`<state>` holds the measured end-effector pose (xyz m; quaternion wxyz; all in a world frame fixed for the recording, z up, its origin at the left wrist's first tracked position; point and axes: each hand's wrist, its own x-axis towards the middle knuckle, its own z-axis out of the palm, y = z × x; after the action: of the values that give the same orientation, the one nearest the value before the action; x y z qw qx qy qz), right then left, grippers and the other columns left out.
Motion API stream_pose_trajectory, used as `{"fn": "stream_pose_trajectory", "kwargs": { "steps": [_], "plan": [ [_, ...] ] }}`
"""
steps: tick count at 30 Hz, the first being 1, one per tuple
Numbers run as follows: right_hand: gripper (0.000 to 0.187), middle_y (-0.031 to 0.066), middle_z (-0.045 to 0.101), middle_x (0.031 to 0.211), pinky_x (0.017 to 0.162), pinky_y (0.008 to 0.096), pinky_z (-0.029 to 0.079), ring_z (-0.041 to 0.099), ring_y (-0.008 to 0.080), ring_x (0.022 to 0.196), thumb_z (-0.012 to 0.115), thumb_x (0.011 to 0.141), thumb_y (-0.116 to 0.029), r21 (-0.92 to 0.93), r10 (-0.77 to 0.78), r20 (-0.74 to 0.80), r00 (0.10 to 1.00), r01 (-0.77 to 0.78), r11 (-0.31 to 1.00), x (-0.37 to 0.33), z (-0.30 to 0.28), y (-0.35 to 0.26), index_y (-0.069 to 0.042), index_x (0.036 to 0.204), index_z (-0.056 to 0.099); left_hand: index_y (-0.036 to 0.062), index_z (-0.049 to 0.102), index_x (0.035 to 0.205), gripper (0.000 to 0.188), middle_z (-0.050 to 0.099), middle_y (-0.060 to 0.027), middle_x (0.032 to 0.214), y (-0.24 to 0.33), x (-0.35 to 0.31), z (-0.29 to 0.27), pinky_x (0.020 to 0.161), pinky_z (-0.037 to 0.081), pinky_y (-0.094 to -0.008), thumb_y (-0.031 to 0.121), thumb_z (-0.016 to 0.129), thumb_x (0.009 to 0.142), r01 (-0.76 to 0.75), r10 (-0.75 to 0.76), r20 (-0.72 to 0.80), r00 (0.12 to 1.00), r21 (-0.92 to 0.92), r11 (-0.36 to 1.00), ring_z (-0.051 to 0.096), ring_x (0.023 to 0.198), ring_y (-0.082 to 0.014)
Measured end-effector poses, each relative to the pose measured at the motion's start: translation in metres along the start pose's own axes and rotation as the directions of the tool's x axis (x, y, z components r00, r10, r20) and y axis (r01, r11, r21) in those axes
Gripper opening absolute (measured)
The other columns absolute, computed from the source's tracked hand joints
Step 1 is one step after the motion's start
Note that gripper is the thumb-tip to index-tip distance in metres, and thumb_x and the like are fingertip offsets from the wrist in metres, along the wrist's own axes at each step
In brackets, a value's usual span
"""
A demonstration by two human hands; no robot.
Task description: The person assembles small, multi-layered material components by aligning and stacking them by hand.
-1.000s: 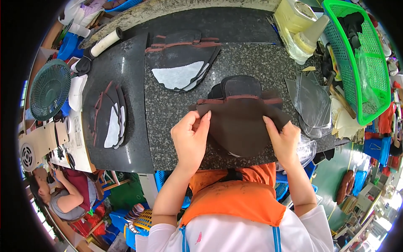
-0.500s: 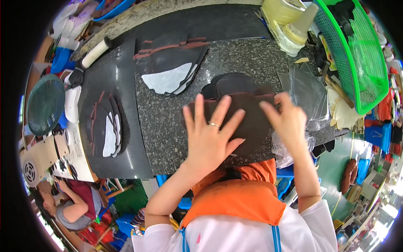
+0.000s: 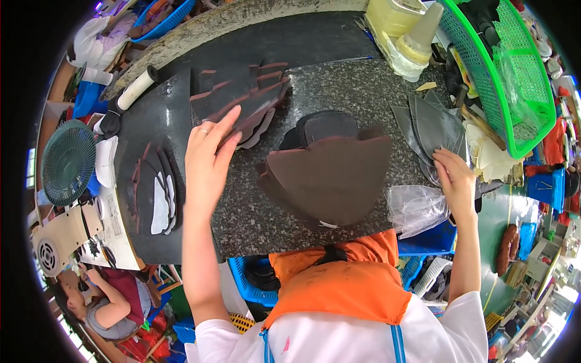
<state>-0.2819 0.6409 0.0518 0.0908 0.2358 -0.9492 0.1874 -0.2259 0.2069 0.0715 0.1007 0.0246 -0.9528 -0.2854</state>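
My left hand [image 3: 209, 158] is over the dark pile [image 3: 233, 100] of reddish-edged pieces, back left on the speckled stone slab. Its fingers are stretched out and its fingertips touch or nearly touch the top piece. On the right, my right hand [image 3: 458, 181] has its fingers closed at the lower edge of a clear plastic sheet [image 3: 431, 124], one of several curved ones. Between my hands lies a stack of dark brown rounded pieces [image 3: 330, 175], spread slightly like a fan. Black pieces [image 3: 327, 127] show behind its far edge.
A second group of dark pieces with white patches [image 3: 160, 193] lies at the left. Crumpled clear film [image 3: 417, 209] is by the near right edge. A green basket [image 3: 514, 91], a cone on a yellowish container [image 3: 417, 36] and a white roll [image 3: 136, 88] stand around.
My left hand has moved from the brown stack to the back left pile, whose white patch is now covered by a dark piece. My right hand has moved right to the plastic sheets.
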Motion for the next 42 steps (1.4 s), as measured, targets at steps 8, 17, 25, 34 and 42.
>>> {"fn": "stream_pose_trajectory", "kwargs": {
  "steps": [8,17,25,34,42],
  "plan": [
    [0.014,0.0131,0.067,0.096,0.077,0.0303,0.049,0.064,0.0243,0.086,0.068,0.078,-0.001,0.245,0.268,0.148,0.952,-0.298,0.923,0.007,-0.009,0.002,0.001,0.092,0.069,0.0072,0.069,0.115,0.039,0.061,-0.0115,0.124,0.000,-0.021,0.022,0.103,0.039,-0.0378,-0.006,0.064,0.078,-0.260,0.306,-0.505,0.807,0.163,0.952,0.052,0.122,-0.0281],
    [0.015,0.0113,0.068,0.092,0.077,0.0301,0.049,0.063,0.0206,0.083,0.070,0.077,-0.002,0.276,0.224,0.133,0.965,-0.253,0.927,0.003,-0.008,0.013,0.003,0.091,0.067,0.0123,0.064,0.120,0.056,0.056,-0.0080,0.124,-0.021,-0.015,0.028,0.097,0.043,-0.0385,0.009,0.079,0.066,-0.150,0.150,0.039,0.988,-0.015,0.989,0.051,0.115,-0.0287],
    [0.008,-0.0010,0.058,0.068,0.053,0.0208,0.039,0.050,0.0057,0.057,0.068,0.086,-0.005,0.639,0.561,0.302,0.771,-0.600,0.481,0.008,-0.015,0.014,-0.002,0.094,0.066,-0.0001,0.062,0.119,0.031,0.066,-0.0090,0.107,-0.077,-0.001,0.007,0.089,0.046,-0.0298,0.013,0.061,0.091,0.263,-0.302,0.068,0.951,-0.692,0.672,0.061,0.097,-0.0190],
    [0.012,0.0078,0.066,0.078,0.062,0.0286,0.057,0.068,0.0173,0.066,0.067,0.085,-0.002,0.779,0.385,0.564,0.730,-0.625,0.043,0.001,0.012,-0.014,0.002,0.095,0.063,0.0018,0.062,0.117,0.035,0.055,-0.0168,0.129,0.078,-0.078,0.052,0.103,0.041,-0.0526,0.012,0.057,0.084,-0.596,0.593,0.119,0.796,-0.015,0.803,0.051,0.122,-0.0389],
    [0.008,0.0109,0.071,0.083,0.057,0.0286,0.054,0.068,0.0183,0.066,0.066,0.085,-0.003,0.747,0.100,0.439,0.893,-0.425,0.511,0.008,0.008,-0.115,0.003,0.090,0.067,0.0033,0.063,0.110,0.041,0.062,-0.0118,0.108,0.122,-0.064,0.068,0.083,0.048,-0.0406,0.008,0.075,0.071,-0.317,0.312,-0.074,0.947,-0.365,0.875,0.060,0.098,-0.0318]
  ]
}}
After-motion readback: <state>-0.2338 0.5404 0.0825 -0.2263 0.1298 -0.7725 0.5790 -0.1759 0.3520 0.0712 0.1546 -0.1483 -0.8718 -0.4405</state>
